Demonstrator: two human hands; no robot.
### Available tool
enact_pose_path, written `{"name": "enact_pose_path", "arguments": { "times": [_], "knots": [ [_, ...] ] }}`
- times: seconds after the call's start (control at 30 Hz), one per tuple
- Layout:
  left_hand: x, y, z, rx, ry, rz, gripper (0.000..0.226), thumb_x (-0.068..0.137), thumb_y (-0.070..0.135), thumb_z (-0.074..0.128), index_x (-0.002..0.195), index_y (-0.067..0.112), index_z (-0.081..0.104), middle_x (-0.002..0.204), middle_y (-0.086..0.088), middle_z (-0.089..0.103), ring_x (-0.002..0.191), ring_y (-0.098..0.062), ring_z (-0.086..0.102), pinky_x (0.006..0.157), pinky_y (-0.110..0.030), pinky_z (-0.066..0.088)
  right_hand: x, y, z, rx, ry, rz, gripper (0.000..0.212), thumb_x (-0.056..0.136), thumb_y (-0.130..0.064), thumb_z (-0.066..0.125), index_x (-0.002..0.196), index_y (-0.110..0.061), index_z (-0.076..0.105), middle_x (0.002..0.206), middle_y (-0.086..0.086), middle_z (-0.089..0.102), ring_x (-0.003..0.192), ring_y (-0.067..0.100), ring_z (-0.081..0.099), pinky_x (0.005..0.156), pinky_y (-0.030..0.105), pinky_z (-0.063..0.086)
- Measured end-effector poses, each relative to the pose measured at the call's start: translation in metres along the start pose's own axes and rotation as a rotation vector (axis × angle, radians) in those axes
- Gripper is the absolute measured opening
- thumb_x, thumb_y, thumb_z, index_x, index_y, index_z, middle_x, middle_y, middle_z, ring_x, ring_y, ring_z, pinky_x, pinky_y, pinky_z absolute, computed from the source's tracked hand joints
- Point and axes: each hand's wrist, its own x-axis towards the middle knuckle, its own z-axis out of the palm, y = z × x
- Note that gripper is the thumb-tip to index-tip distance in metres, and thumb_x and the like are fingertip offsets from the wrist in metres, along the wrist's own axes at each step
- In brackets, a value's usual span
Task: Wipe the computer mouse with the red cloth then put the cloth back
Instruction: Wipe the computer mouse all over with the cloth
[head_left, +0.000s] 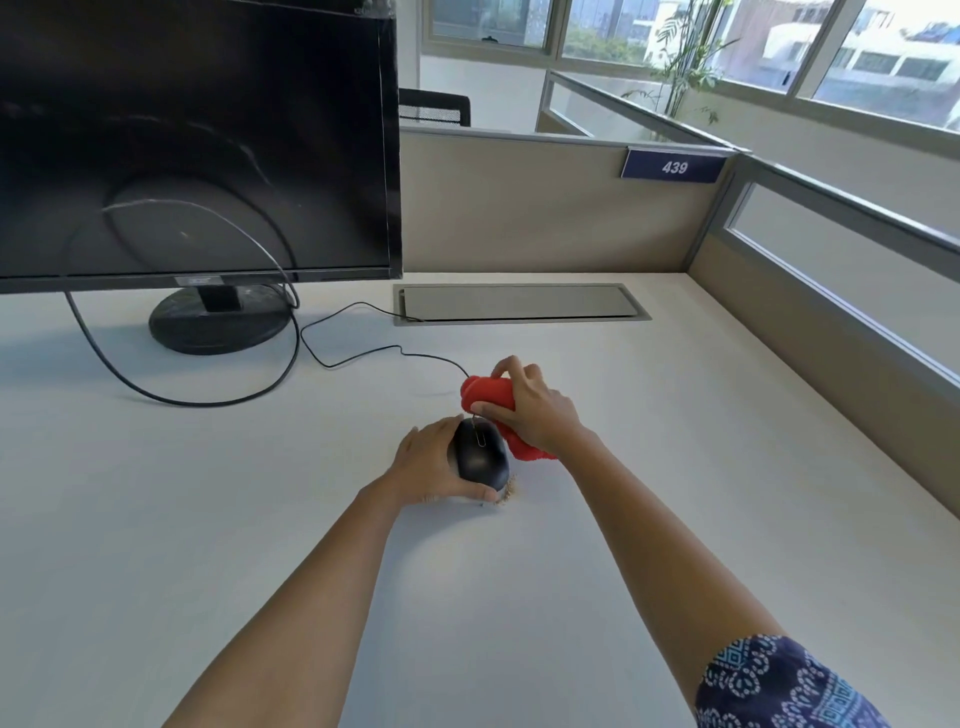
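Left hand grips mouse; right hand clutches red cloth; sign "439"; monitor possibly Acer.

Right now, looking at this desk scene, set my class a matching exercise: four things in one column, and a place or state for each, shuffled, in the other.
Things:
1. mouse
2. red cloth
3. monitor
4. number sign

Places or states:
A. on the partition wall
B. bunched in the right hand
C. screen dark, back left of the desk
D. steadied by the left hand

Pairs: 1-D, 2-B, 3-C, 4-A
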Motion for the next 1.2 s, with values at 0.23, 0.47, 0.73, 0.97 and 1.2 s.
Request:
{"name": "enact_pose_path", "arguments": {
  "times": [0.23,0.47,0.73,0.97,1.2],
  "knots": [
    [0.000,0.000,0.002,-0.050,0.071,0.045,0.066,0.041,0.072,0.072,0.094,0.054,0.038,0.086,0.031,0.052,0.086,-0.002,0.050,0.089,-0.035,0.040,-0.006,-0.005,0.014,-0.226,-0.018,-0.281,0.039,0.087,-0.056,0.052,0.120,-0.037,0.050,0.122,-0.003,0.051,0.091,0.027,0.061,0.067,0.032,0.039],
    [0.000,0.003,-0.001,-0.065,0.031,-0.007,0.075,0.040,0.069,0.071,0.104,0.040,0.044,0.101,0.021,0.054,0.098,-0.008,0.051,0.098,-0.037,0.034,0.003,-0.001,0.018,-0.232,0.057,-0.221,0.028,0.090,-0.047,0.050,0.113,-0.033,0.059,0.111,-0.004,0.060,0.090,0.024,0.063,0.066,0.030,0.038],
    [-0.001,0.001,0.001,-0.076,0.025,-0.013,0.088,0.041,0.071,0.071,0.117,0.038,0.041,0.111,0.021,0.045,0.102,-0.005,0.041,0.095,-0.030,0.027,0.012,0.003,0.011,-0.140,0.065,-0.054,0.034,0.093,-0.041,0.049,0.125,-0.030,0.048,0.125,0.003,0.050,0.093,0.033,0.062,0.070,0.034,0.042],
    [-0.001,0.001,0.002,-0.090,0.024,-0.011,0.085,0.038,0.072,0.070,0.112,0.040,0.043,0.113,0.018,0.052,0.107,-0.010,0.048,0.091,-0.029,0.025,0.010,0.004,-0.012,-0.243,-0.155,-0.172,0.029,0.087,-0.049,0.054,0.112,-0.036,0.058,0.113,-0.004,0.061,0.100,0.022,0.057,0.073,0.032,0.039],
    [0.002,-0.002,0.005,-0.057,0.009,-0.063,0.110,0.039,0.074,0.068,0.134,0.029,0.035,0.136,0.010,0.045,0.127,-0.016,0.040,0.107,-0.036,0.021,0.020,-0.008,-0.008,-0.239,0.056,-0.172,0.034,0.094,-0.039,0.050,0.125,-0.027,0.052,0.125,0.001,0.052,0.097,0.029,0.061,0.072,0.032,0.041]
  ]
}}
